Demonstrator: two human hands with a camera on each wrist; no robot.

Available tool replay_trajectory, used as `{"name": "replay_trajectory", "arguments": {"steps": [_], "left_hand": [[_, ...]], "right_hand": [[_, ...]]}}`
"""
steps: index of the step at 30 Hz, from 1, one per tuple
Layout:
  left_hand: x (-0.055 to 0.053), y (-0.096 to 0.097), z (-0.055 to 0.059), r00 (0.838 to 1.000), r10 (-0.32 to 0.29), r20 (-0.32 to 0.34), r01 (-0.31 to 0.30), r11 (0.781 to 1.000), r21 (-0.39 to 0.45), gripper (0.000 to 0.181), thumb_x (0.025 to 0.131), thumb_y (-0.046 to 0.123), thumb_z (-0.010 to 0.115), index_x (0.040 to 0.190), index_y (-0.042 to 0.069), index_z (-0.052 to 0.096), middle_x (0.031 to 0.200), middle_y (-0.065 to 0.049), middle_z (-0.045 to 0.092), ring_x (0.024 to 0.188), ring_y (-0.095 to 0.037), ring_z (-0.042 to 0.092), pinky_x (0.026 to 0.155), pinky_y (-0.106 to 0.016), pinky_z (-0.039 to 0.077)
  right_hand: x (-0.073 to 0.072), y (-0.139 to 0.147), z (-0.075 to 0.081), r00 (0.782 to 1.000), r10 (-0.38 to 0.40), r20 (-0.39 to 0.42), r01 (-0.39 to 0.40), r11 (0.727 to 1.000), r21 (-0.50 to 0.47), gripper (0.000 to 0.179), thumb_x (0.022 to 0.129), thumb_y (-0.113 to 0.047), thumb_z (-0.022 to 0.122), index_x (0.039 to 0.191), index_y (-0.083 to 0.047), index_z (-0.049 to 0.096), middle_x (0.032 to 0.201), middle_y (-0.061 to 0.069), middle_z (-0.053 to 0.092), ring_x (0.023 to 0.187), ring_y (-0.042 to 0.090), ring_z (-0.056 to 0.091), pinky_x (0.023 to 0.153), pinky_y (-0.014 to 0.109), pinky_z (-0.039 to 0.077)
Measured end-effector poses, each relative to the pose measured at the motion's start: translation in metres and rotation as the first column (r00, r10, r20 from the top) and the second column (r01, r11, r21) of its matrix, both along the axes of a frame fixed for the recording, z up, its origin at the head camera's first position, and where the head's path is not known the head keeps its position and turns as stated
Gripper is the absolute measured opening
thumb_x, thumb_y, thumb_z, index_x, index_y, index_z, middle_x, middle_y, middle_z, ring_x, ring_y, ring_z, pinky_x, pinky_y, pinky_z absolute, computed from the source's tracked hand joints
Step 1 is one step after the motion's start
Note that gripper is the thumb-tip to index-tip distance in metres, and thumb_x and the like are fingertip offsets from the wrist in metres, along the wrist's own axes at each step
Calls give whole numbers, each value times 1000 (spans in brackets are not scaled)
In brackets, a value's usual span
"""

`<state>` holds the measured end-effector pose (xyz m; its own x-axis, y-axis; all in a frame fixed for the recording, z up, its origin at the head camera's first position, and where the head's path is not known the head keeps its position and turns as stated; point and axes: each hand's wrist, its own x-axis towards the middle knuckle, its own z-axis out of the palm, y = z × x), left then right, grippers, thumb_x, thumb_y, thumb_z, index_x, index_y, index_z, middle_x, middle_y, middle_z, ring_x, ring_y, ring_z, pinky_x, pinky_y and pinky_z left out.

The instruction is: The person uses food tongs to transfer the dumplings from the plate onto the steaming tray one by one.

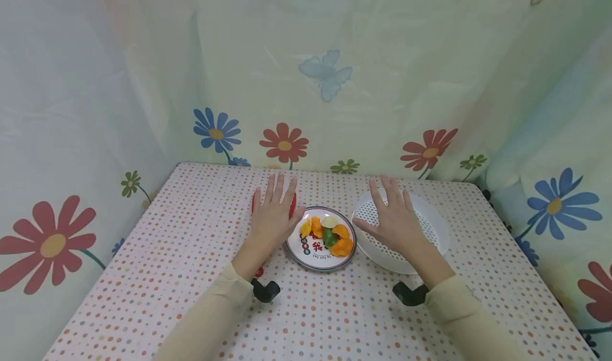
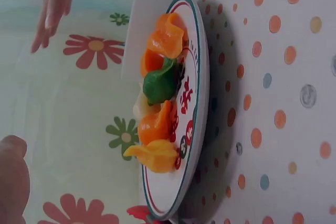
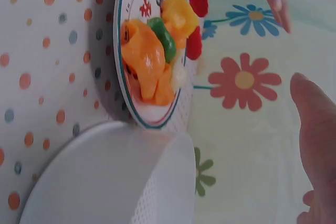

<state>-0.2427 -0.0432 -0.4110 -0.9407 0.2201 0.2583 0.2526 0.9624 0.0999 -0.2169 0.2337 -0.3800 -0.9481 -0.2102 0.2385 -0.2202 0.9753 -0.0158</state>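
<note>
Both hands hover palm-down with fingers extended and hold nothing. My left hand (image 1: pixel 271 217) overlaps a red object (image 1: pixel 292 206) in the head view, hiding most of it. My right hand (image 1: pixel 396 223) is over the left part of a white perforated basket (image 1: pixel 442 233). Between them sits a white round plate (image 1: pixel 297 244) with a dark rim line and red print. It carries several dumpling-shaped pieces: orange ones (image 1: pixel 341 248), a green one (image 1: pixel 329 238), a pale one (image 1: pixel 330 222) and a yellow one (image 2: pixel 160 157). In the right wrist view the basket's wall (image 3: pixel 94 177) stands close to the plate.
A dotted cloth covers the table (image 1: pixel 315 318). Flower-printed curtains (image 1: pixel 382 85) enclose the back and sides. Black wrist mounts (image 1: pixel 265 291) show beside the sleeves (image 1: pixel 215 308). A small red spot (image 1: pixel 259 272) shows near the left wrist.
</note>
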Motion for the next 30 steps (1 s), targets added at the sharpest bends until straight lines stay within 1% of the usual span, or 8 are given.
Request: {"name": "replay_trajectory", "arguments": {"steps": [3, 7, 12, 14, 16, 21, 27, 30], "left_hand": [[2, -6, 0, 999, 42, 28, -43, 998, 37, 77, 94, 57, 39, 154, 26, 3, 160, -13, 7, 148, -32, 7, 115, -54, 14], [8, -16, -4, 985, 112, 131, -118, 992, 39, 79, 93, 53, 47, 154, 22, 8, 157, -17, 18, 145, -36, 19, 110, -53, 29], [18, -26, -12, 940, 174, 294, -190, 981, 29, 83, 90, 47, 57, 153, 14, 16, 151, -23, 31, 126, -44, 47, 90, -57, 47], [22, -28, -15, 921, 180, 345, -205, 978, 37, 86, 88, 46, 60, 153, 12, 16, 150, -25, 30, 118, -46, 52, 86, -59, 48], [25, -30, -17, 910, 180, 374, -214, 975, 52, 90, 86, 46, 63, 153, 12, 14, 151, -27, 25, 115, -47, 53, 84, -59, 48], [29, -28, -20, 903, 178, 390, -215, 975, 54, 100, 81, 47, 69, 154, 11, 11, 154, -30, 12, 120, -49, 48, 80, -57, 50], [30, -26, -21, 919, 178, 353, -200, 980, 25, 100, 79, 46, 72, 153, 9, 15, 149, -32, 23, 116, -45, 52, 74, -52, 53], [29, -25, -22, 921, 184, 344, -202, 979, 15, 101, 78, 46, 73, 152, 8, 17, 147, -31, 27, 116, -44, 51, 74, -51, 53]], "right_hand": [[1, 19, 2, 999, 15, 41, -14, 999, -30, 110, 80, -66, 59, 153, -7, 3, 158, 23, 4, 144, 43, 7, 111, 63, 11], [6, 46, 5, 987, 32, 157, -22, 998, -63, 115, 78, -64, 62, 152, -2, 0, 157, 25, 1, 142, 46, 6, 109, 65, 11], [17, 80, 6, 924, 58, 377, -27, 996, -86, 109, 77, -63, 65, 151, -1, 14, 153, 31, 2, 137, 57, 6, 103, 72, 11], [21, 93, 2, 899, 70, 432, -34, 995, -91, 109, 75, -63, 66, 150, -1, 18, 152, 33, 3, 134, 60, 7, 100, 75, 11], [23, 105, -2, 883, 72, 465, -29, 995, -99, 112, 73, -61, 69, 150, 0, 15, 151, 34, 3, 133, 61, 8, 98, 76, 12], [26, 125, -10, 855, 14, 519, 50, 993, -110, 126, 68, -59, 75, 151, 0, 1, 150, 36, 0, 132, 62, 7, 96, 77, 15], [24, 139, -15, 838, -47, 543, 130, 985, -116, 135, 64, -58, 78, 149, 4, -7, 148, 39, -2, 129, 66, 8, 96, 76, 18], [23, 144, -15, 834, -56, 549, 153, 979, -132, 135, 64, -53, 81, 147, 8, -7, 147, 40, -3, 129, 65, 7, 97, 75, 18]]}}
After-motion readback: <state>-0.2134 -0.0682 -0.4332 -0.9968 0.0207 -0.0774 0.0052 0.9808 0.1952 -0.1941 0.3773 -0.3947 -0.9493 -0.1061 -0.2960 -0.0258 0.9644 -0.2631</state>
